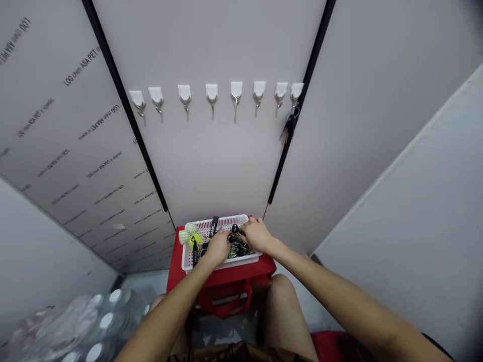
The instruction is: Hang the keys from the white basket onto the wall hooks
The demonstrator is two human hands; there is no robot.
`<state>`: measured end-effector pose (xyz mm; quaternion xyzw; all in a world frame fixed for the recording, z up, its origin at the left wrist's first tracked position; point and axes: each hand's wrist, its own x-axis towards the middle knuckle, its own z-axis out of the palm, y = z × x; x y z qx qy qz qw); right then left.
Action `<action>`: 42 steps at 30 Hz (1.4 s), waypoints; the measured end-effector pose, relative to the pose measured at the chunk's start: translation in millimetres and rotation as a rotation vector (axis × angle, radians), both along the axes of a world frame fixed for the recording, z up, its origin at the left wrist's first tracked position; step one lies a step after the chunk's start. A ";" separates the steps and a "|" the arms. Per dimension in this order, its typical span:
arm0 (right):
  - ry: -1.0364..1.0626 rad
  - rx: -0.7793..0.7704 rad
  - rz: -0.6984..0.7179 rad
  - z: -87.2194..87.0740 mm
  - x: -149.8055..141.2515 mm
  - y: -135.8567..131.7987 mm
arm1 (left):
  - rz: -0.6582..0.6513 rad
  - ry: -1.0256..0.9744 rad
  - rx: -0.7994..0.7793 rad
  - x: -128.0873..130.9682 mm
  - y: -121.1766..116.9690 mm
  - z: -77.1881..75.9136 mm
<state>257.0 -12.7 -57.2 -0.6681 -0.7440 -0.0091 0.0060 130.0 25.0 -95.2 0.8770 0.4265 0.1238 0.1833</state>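
Observation:
A white plastic basket (189,255) holds a jumble of dark key bunches (237,250) with metal rings. My left hand (219,246) is inside the basket, fingers curled and closed on the keys near its middle. From the right, my right hand (256,235) reaches over the rim, its fingers bent and pinching part of the same dark cluster. A round black piece (236,228) shows between my fingertips. Left of my hands lie a yellow-green tag (195,240), a pale checked bow (187,234) and a black strap (214,226).
The basket sits on a red covered stand (175,266) between my knees. Several white hooks (212,91) line the panel ahead; keys (290,123) hang from the rightmost. Capped bottles (107,322) stand at lower left. Side walls close in on both sides.

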 end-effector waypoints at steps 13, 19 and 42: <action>1.113 0.159 -0.057 23.2 13.3 -0.7 | -0.014 -0.490 -0.105 8.8 -6.4 24.5; 1.321 0.384 -0.057 58.2 7.6 2.5 | -0.127 -0.791 -0.355 30.2 -5.7 45.8; 0.772 1.155 -0.396 224.2 72.8 70.2 | 0.040 -0.784 -0.074 114.7 50.4 221.7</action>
